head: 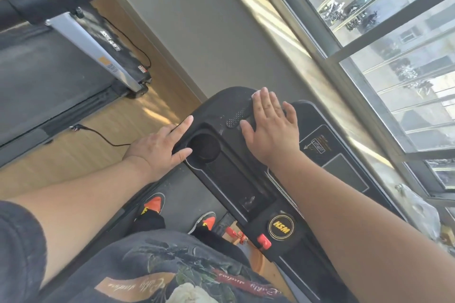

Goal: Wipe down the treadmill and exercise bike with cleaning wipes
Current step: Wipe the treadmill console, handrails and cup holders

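I stand on a black treadmill, its console (pixel 236 179) right in front of me. My right hand (pixel 270 128) lies flat with fingers spread on the console's upper left part, beside a dotted grip pad (pixel 234 119). A small white patch, apparently a cleaning wipe (pixel 255 93), peeks out at its fingertips; the rest is hidden under the palm. My left hand (pixel 160 145) rests against the console's left end by the round cup holder (pixel 204 146), thumb on top and index finger straight along the edge. Its other fingers are hidden. No exercise bike shows.
A second treadmill (pixel 49 76) stands to the left on the wooden floor, with a black cable (pixel 103 138) trailing between the two machines. A red safety key (pixel 264 241) sits by the HSM badge (pixel 281 226). Windows (pixel 394 69) run along the right, with a plastic bag (pixel 418 209) on the sill.
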